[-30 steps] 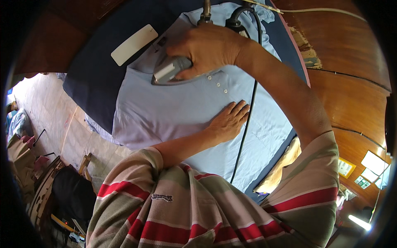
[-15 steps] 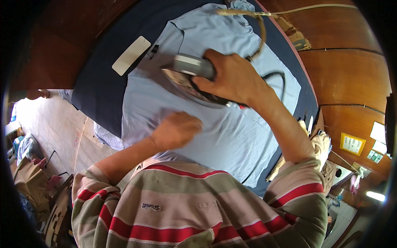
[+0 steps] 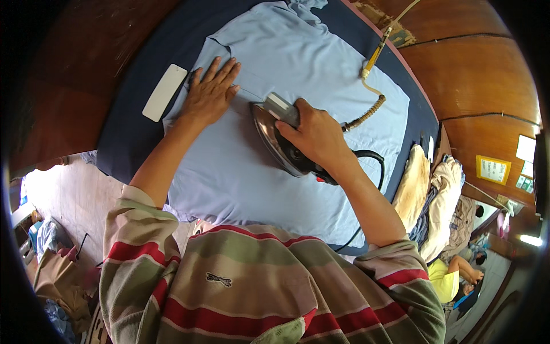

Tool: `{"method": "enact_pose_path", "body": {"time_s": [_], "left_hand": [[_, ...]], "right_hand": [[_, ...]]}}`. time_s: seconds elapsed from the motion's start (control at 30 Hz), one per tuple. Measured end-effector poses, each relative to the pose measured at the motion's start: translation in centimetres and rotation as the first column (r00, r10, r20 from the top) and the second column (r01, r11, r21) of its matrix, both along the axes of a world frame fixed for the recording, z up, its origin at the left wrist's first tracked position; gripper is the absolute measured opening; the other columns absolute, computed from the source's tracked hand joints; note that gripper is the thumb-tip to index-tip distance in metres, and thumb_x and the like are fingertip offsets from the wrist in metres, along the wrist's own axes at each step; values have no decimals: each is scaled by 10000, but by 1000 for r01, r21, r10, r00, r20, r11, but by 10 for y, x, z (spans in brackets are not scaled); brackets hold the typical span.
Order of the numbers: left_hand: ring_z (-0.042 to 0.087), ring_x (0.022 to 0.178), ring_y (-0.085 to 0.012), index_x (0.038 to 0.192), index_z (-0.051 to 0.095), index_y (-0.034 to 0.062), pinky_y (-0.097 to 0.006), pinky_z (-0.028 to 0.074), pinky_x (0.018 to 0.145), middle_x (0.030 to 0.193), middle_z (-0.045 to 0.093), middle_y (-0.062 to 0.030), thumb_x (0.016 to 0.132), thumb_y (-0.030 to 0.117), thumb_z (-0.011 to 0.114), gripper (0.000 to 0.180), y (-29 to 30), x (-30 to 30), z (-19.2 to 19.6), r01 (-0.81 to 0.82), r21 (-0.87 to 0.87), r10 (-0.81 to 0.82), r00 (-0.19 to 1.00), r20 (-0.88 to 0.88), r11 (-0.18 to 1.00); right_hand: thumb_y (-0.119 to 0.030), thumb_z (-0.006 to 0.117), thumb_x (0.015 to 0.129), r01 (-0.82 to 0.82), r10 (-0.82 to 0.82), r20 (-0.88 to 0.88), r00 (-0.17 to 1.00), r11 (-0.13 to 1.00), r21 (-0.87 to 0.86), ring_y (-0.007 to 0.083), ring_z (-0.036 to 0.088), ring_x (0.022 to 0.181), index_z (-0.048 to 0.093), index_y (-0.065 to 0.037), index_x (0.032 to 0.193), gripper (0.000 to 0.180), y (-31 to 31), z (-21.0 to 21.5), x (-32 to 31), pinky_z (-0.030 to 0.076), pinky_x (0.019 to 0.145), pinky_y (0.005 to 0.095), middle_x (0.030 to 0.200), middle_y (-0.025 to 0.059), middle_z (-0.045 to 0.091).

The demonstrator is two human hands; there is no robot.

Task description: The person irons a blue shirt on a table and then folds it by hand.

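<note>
A light blue shirt [image 3: 252, 195] lies spread over a dark blue padded ironing surface [image 3: 123, 129]. My right hand [image 3: 315, 132] is wrapped round the grey handle of an iron [image 3: 278, 140], whose metal soleplate rests on or just over the middle of the shirt; the exact contact cannot be told. A black cord loops from its back, beside a coiled hose [image 3: 366, 112]. Flat on the shirt's left part lies my left hand [image 3: 212, 94], its fingers spread and pointing away from me. Just left of it is a white oblong plate [image 3: 164, 93] on the dark cover.
Folded clothes in cream and brown [image 3: 444, 203] are heaped at the right, by a wooden wall [image 3: 475, 86] with a yellow-framed notice [image 3: 492, 169]. A person in yellow [image 3: 444, 280] sits at the lower right. More cloth [image 3: 57, 275] lies at the lower left.
My left hand has moved from the shirt's near part farther away and opened flat on the cloth. The iron has shifted slightly right and nearer. The hose now hangs farther right.
</note>
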State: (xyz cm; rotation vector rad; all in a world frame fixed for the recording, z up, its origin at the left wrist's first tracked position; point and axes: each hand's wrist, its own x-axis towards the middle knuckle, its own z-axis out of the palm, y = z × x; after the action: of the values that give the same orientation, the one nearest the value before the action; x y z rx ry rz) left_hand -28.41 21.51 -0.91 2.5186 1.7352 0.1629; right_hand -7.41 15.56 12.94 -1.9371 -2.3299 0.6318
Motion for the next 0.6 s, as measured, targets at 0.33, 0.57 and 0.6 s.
{"method": "enact_pose_path", "body": {"time_s": [0.33, 0.57, 0.6], "left_hand": [[161, 1393, -216, 1451, 216, 190, -485, 167, 1082, 1508, 205, 22, 981, 360, 256, 502, 1, -7, 1, 10, 8, -10, 1000, -21, 1000], [150, 1396, -211, 1442, 249, 192, -486, 156, 1092, 1506, 210, 35, 981, 377, 238, 497, 1, -6, -3, 19, 29, -19, 1000, 13, 999], [147, 1397, -211, 1442, 250, 193, -484, 150, 1093, 1506, 210, 35, 981, 375, 234, 496, 2, -5, 0, 20, 4, -20, 1000, 17, 1000]], "right_hand": [[-411, 595, 800, 62, -66, -19, 998, 988, -141, 399, 625, 714, 525, 18, 936, 455, -25, 5, 10, 496, 654, 455, 748, 231, 630], [-349, 590, 801, 65, -106, -272, 957, 986, -157, 435, 607, 763, 494, 39, 910, 414, -8, -2, -15, 478, 689, 471, 782, 281, 611], [-339, 587, 801, 70, -119, -317, 941, 985, -160, 443, 602, 774, 488, 43, 910, 410, -5, -3, -19, 473, 703, 472, 789, 293, 605]]}}
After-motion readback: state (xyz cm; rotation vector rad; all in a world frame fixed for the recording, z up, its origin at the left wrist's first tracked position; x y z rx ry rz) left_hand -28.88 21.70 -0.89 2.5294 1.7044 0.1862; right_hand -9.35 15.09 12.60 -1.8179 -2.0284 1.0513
